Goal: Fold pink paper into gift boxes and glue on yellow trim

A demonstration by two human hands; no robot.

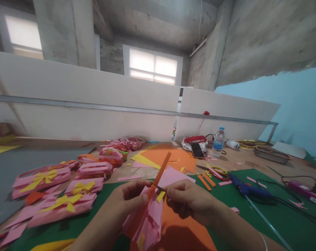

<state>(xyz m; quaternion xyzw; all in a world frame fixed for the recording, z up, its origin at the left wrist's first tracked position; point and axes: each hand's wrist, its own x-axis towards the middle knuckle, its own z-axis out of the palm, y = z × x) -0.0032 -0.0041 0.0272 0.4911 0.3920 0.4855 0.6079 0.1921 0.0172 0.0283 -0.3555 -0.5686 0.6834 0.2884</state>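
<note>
A pink paper bag (pixel 154 223) with small yellow pieces hangs upright at the bottom centre, above orange paper (pixel 189 226). My left hand (pixel 129 197) pinches its top left side. An orange paper strip (pixel 162 170) rises diagonally from the bag, beside my left thumb. My right hand (pixel 185 198) is closed at the bag's upper right, fingertips together on a thin dark piece that crosses the strip; what exactly this piece is cannot be made out. A small yellow piece (pixel 160 197) sits just below it.
Finished-looking pink bags with yellow bows (pixel 66 204) lie at left. A blue glue gun (pixel 248 190), scissors (pixel 218 172) and orange strips (pixel 206 181) lie on the green mat (pixel 254 219). Behind stand a water bottle (pixel 218 143) and a phone (pixel 197 150). A purple power strip (pixel 306 191) is at right.
</note>
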